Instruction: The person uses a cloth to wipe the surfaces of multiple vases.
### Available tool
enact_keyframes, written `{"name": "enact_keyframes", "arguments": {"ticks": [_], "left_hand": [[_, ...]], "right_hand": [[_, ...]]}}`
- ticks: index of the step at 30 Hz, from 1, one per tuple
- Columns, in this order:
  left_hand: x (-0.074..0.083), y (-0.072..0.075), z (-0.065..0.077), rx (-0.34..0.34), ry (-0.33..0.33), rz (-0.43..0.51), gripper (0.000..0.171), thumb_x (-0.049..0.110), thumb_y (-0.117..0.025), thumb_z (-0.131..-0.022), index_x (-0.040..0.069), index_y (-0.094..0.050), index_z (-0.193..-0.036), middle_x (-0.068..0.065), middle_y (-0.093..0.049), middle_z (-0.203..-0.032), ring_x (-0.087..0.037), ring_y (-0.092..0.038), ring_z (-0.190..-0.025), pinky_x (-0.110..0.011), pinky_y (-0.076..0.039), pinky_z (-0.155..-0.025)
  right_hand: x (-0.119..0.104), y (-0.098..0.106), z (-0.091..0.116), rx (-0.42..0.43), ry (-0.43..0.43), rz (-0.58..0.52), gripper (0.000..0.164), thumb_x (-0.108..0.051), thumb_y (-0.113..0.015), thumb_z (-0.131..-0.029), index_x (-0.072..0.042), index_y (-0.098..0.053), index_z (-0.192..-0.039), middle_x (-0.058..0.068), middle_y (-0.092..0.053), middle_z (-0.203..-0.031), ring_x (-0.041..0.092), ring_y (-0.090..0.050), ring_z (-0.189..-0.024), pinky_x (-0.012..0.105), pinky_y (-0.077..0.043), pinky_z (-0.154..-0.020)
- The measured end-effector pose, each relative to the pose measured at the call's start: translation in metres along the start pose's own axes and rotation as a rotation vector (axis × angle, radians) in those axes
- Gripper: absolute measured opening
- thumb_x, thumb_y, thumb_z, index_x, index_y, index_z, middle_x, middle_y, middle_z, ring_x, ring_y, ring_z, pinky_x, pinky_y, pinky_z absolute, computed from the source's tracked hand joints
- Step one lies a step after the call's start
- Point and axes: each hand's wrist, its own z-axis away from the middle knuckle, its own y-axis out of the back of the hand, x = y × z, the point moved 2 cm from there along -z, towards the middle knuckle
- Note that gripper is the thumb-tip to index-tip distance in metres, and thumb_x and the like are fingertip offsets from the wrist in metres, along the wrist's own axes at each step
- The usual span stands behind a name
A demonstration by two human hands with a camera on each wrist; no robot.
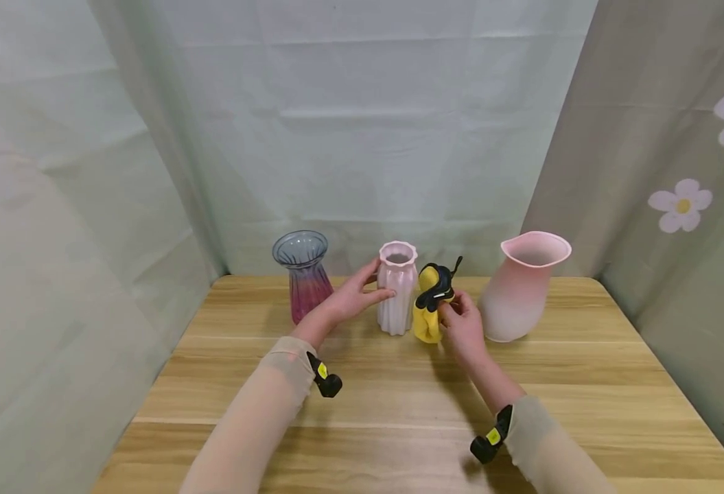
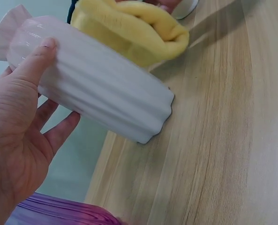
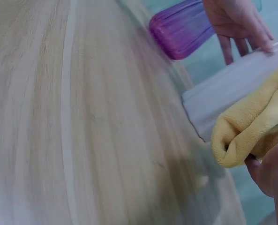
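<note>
In the head view a small pale pink ribbed vase (image 1: 396, 305) with a scalloped rim stands upright near the table's back. My left hand (image 1: 352, 298) holds it from the left, thumb on the near side and some fingers behind. Just right of it, my right hand (image 1: 464, 328) pinches a yellow and black plush toy (image 1: 426, 324) with a thin black feeler on top. Seen in the left wrist view, the toy's yellow fabric (image 2: 134, 33) has a folded, hollow-looking lower end beside the vase. Part of the right hand's grip is hidden by the fabric.
A ribbed glass vase (image 1: 309, 291), grey above and purple-pink below, stands left behind my left forearm. To the right is a larger pink-to-white vase (image 1: 519, 302) with a flared lip. The wooden table (image 1: 392, 412) ends at a hanging pale curtain (image 1: 374, 137).
</note>
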Motion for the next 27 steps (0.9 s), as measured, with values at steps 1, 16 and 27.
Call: {"name": "enact_keyframes", "arguments": {"ticks": [1,16,27], "left_hand": [[0.0,0.001,0.0,0.002,0.009,-0.001,0.09,0.052,-0.071,-0.094,0.042,-0.016,-0.163,0.0,-0.032,-0.164,-0.025,-0.036,-0.147,-0.051,-0.037,-0.115],[0.016,-0.025,0.008,0.358,0.029,0.004,0.101,0.048,-0.084,-0.084,0.012,-0.025,-0.158,-0.016,-0.036,-0.15,-0.037,-0.043,-0.137,-0.051,-0.046,-0.106],[0.02,-0.038,0.008,0.485,0.092,-0.032,0.086,0.048,-0.085,-0.082,0.01,-0.038,-0.144,-0.01,-0.046,-0.133,-0.028,-0.051,-0.12,-0.044,-0.05,-0.099]], "right_hand": [[-0.002,0.002,0.0,-0.001,0.012,-0.003,0.024,-0.005,-0.056,-0.102,0.001,-0.056,-0.126,0.016,-0.059,-0.117,0.019,-0.06,-0.101,0.025,-0.055,-0.083],[-0.003,0.019,0.002,0.015,0.03,-0.078,0.021,0.002,-0.055,-0.101,0.003,-0.054,-0.121,0.008,-0.059,-0.11,0.013,-0.06,-0.096,0.023,-0.055,-0.081],[0.003,0.017,0.002,0.033,0.023,-0.101,0.018,0.003,-0.056,-0.1,0.002,-0.055,-0.118,0.008,-0.06,-0.108,0.014,-0.062,-0.094,0.024,-0.056,-0.079]]}}
